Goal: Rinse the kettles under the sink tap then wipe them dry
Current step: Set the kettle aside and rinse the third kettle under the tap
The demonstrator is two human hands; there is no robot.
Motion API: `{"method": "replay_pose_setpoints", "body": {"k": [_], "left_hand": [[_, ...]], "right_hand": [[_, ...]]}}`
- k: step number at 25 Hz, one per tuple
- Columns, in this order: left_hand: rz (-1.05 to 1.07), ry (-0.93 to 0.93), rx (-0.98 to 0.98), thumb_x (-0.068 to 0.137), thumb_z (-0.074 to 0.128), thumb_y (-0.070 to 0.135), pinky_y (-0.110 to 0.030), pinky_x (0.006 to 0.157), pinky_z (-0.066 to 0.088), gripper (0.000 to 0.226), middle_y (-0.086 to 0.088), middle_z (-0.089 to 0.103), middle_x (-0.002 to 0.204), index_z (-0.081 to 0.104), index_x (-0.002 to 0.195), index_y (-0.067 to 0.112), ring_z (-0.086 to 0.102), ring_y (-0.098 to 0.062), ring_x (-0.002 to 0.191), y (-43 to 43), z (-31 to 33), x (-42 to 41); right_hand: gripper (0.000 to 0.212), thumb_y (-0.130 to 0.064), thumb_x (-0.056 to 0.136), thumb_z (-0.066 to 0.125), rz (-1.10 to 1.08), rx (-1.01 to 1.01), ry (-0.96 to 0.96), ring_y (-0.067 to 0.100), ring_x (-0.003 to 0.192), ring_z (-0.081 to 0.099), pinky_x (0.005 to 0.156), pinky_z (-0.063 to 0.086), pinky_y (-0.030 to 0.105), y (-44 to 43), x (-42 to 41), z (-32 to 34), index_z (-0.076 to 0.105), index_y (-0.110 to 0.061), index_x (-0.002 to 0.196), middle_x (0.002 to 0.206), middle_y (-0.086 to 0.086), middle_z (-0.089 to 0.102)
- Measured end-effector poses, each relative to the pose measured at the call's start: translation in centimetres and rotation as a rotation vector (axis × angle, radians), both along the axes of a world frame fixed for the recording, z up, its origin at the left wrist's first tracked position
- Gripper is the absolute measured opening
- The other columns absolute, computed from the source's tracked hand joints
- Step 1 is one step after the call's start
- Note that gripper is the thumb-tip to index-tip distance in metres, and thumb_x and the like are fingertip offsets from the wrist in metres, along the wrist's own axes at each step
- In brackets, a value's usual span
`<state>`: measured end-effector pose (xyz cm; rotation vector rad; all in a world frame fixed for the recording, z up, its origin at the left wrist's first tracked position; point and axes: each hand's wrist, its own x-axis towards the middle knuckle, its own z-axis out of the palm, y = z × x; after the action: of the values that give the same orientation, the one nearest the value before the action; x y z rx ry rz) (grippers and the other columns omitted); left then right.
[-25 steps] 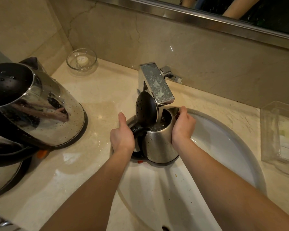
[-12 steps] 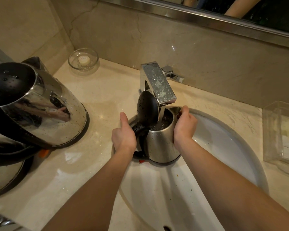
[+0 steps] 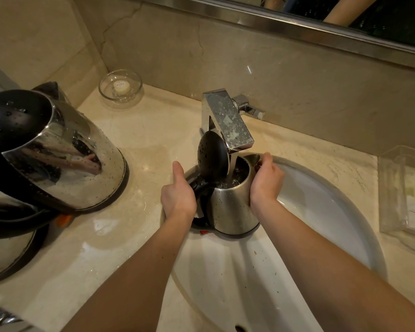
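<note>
A small steel kettle (image 3: 233,207) with its black lid (image 3: 212,156) flipped up stands in the white sink (image 3: 321,212), right under the chrome tap (image 3: 228,121). Water runs from the spout into the kettle's mouth. My left hand (image 3: 177,197) grips the kettle's black handle, thumb pointing up. My right hand (image 3: 266,180) wraps round the kettle's right side near its spout. A second, larger steel kettle (image 3: 65,159), wet with drops, stands on the counter at the left.
A small glass dish (image 3: 120,86) sits in the counter's back left corner. A clear plastic tray (image 3: 405,192) lies right of the sink. A dark round base (image 3: 7,250) shows at the left edge. A mirror runs along the wall above.
Almost nothing moves: both hands keep holding the small kettle under the tap while water keeps running in. The view shifts very slightly.
</note>
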<state>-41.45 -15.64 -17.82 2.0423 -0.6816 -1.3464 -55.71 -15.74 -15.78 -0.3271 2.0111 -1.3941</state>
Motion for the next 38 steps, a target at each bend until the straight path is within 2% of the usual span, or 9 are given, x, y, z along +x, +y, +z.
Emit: {"method": "replay_pose_setpoints", "body": {"k": [4,9,18,21,28,31,34,36,38], "left_hand": [[0.008,0.004,0.001,0.090,0.023,0.081,-0.041,0.081,0.048,0.089,-0.022,0.070,0.107,0.066,0.113,0.007,0.066,-0.036,0.093,-0.1,0.2,0.0],[0.030,0.020,0.011,0.090,0.022,0.082,-0.046,0.089,0.051,0.090,-0.022,0.069,0.113,0.065,0.117,0.007,0.066,-0.039,0.101,-0.1,0.3,0.0],[0.059,0.029,0.005,0.094,0.022,0.078,-0.045,0.090,0.050,0.087,-0.020,0.068,0.113,0.065,0.118,0.007,0.066,-0.037,0.101,-0.2,0.7,-0.2],[0.066,0.028,0.002,0.094,0.022,0.078,-0.047,0.096,0.052,0.086,-0.018,0.068,0.114,0.063,0.119,0.007,0.066,-0.036,0.102,-0.1,0.7,-0.2],[0.085,0.035,-0.013,0.095,0.022,0.076,-0.049,0.099,0.051,0.084,-0.017,0.066,0.117,0.062,0.125,0.008,0.064,-0.035,0.104,0.1,0.8,-0.3],[0.089,0.045,-0.009,0.094,0.021,0.078,-0.050,0.101,0.050,0.087,-0.018,0.065,0.123,0.060,0.130,0.008,0.063,-0.035,0.108,0.0,0.8,-0.4],[0.095,0.041,-0.012,0.095,0.021,0.076,-0.048,0.099,0.049,0.086,-0.018,0.064,0.122,0.060,0.130,0.008,0.063,-0.035,0.107,0.0,1.0,-0.5],[0.088,0.032,-0.010,0.096,0.020,0.075,-0.046,0.097,0.047,0.086,-0.018,0.065,0.122,0.060,0.129,0.007,0.063,-0.035,0.108,0.0,1.0,-0.5],[0.090,0.031,-0.010,0.095,0.020,0.076,-0.046,0.098,0.047,0.086,-0.018,0.064,0.122,0.060,0.129,0.008,0.062,-0.035,0.108,0.1,0.9,-0.5]], "right_hand": [[0.042,-0.036,0.101,0.043,0.000,0.010,0.002,0.017,0.065,0.044,0.060,0.038,0.035,-0.1,-0.1,-0.2,0.053,-0.010,0.069,0.069,0.005,0.051],[0.041,-0.036,0.100,0.043,0.004,0.022,-0.009,0.017,0.065,0.045,0.060,0.038,0.034,-0.2,-0.1,-0.1,0.053,-0.011,0.069,0.068,0.004,0.051],[0.041,-0.034,0.100,0.043,0.012,0.010,-0.026,0.015,0.065,0.046,0.061,0.038,0.034,-0.3,-0.3,-0.1,0.052,-0.013,0.067,0.067,0.002,0.052],[0.042,-0.032,0.100,0.043,0.006,0.014,-0.024,0.015,0.065,0.046,0.061,0.037,0.033,-0.2,-0.4,0.0,0.050,-0.014,0.063,0.066,0.002,0.051],[0.044,-0.033,0.101,0.041,0.063,0.007,0.034,0.015,0.066,0.047,0.068,0.039,0.035,0.1,-0.7,-0.8,0.051,-0.013,0.063,0.067,0.003,0.052],[0.043,-0.034,0.103,0.040,0.156,-0.022,0.109,0.016,0.068,0.047,0.066,0.038,0.036,0.6,-1.0,-1.3,0.057,-0.009,0.071,0.071,0.006,0.055],[0.044,-0.035,0.105,0.037,0.295,-0.014,0.201,0.015,0.074,0.054,0.068,0.041,0.032,1.1,-1.5,-1.5,0.062,-0.012,0.077,0.076,0.001,0.062],[0.041,-0.037,0.105,0.035,0.420,0.024,0.336,0.020,0.089,0.060,0.077,0.044,0.035,1.3,-2.3,-1.7,0.067,-0.014,0.092,0.090,0.002,0.067],[0.040,-0.040,0.105,0.035,0.550,0.098,0.563,0.025,0.109,0.059,0.089,0.043,0.037,1.5,-3.5,-1.8,0.064,-0.016,0.117,0.114,0.004,0.067]]}}
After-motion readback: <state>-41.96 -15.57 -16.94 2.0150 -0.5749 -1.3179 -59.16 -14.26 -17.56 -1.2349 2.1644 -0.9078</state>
